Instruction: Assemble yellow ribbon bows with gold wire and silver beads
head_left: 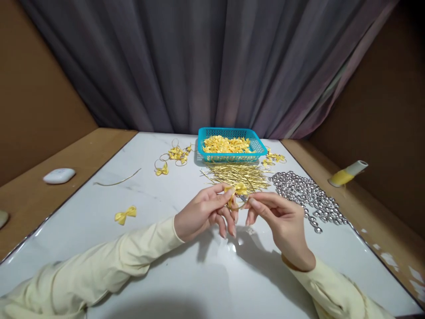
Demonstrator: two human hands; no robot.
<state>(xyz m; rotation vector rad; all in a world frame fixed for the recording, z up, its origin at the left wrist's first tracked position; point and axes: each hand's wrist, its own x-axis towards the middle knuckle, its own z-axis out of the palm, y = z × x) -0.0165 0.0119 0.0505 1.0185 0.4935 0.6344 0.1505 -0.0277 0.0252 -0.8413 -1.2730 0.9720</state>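
My left hand (207, 212) pinches a small yellow ribbon bow (239, 189) above the white table (139, 212), thumb and forefinger closed on it. My right hand (280, 217) meets it from the right, fingers pinched at the bow's underside, where a thin gold loop seems to hang. Just behind the hands lies a pile of gold wire ties (241, 173). A heap of silver bells (307, 195) spreads to the right of my right hand. Further back a blue basket (257, 144) holds many yellow bows.
Finished bows with gold loops (175, 155) lie left of the basket, a few more (275, 157) right of it. A loose bow (125, 215) and one gold wire (117, 180) rest at left. A white device (59, 175) and a yellow-white spool (347, 174) sit on the wooden ledges.
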